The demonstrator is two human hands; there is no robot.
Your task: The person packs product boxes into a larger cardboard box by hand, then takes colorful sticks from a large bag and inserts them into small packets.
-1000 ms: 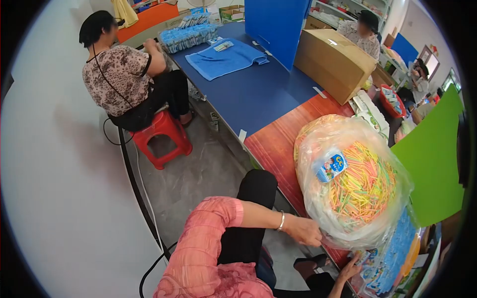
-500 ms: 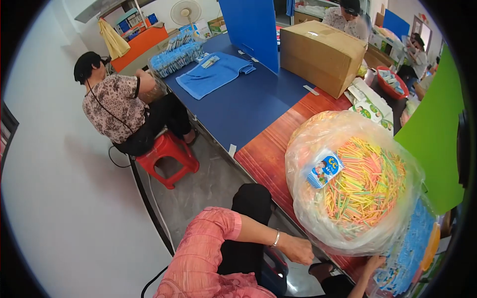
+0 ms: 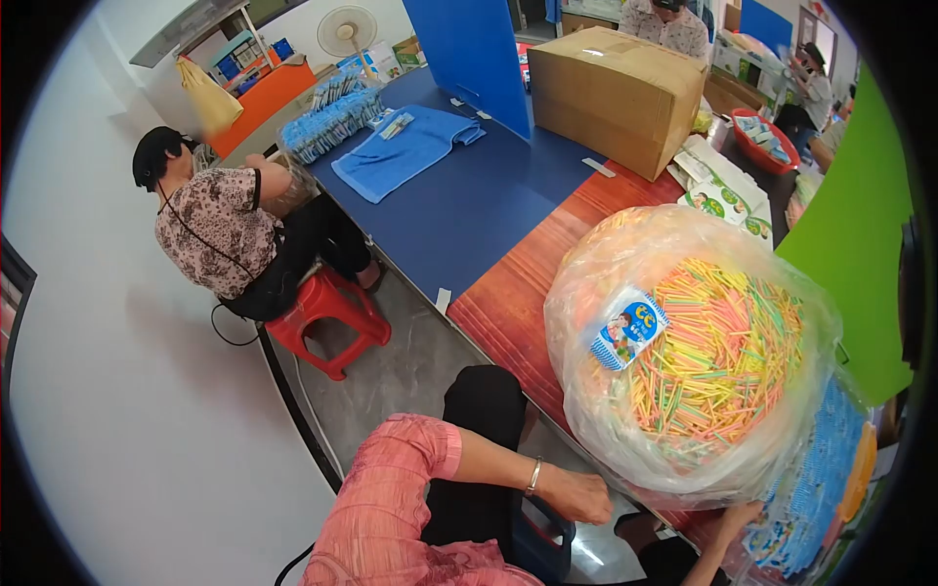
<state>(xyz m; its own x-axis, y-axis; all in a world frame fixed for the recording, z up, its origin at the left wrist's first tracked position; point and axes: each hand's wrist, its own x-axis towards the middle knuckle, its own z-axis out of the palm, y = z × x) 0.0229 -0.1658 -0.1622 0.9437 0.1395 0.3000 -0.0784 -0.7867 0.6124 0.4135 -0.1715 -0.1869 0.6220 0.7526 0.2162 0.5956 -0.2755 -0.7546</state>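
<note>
My left hand (image 3: 584,497), below a pink sleeve and a silver bracelet, is curled closed beside the table's near edge; whatever it may hold is hidden. My right hand (image 3: 741,518) is at the lower rim of a clear plastic bag, beside blue printed packets (image 3: 806,488); its fingertips are partly hidden. The large open bag (image 3: 586,391) stands on the red wood-patterned table (image 3: 518,313), full of thin pink, yellow and green sticks (image 3: 718,361). One blue and white packet (image 3: 630,328) lies on top of the sticks.
A cardboard box (image 3: 611,98) and a blue divider (image 3: 469,59) stand farther back. A blue towel (image 3: 405,151) lies near piled blue packets (image 3: 327,127). At the left, a person sits on a red stool (image 3: 327,322). A green panel (image 3: 850,264) rises at the right.
The view has shifted. My left hand has moved away from the bag's edge, left and slightly down. My right hand has moved closer to the bag's rim, and its fingers are less visible.
</note>
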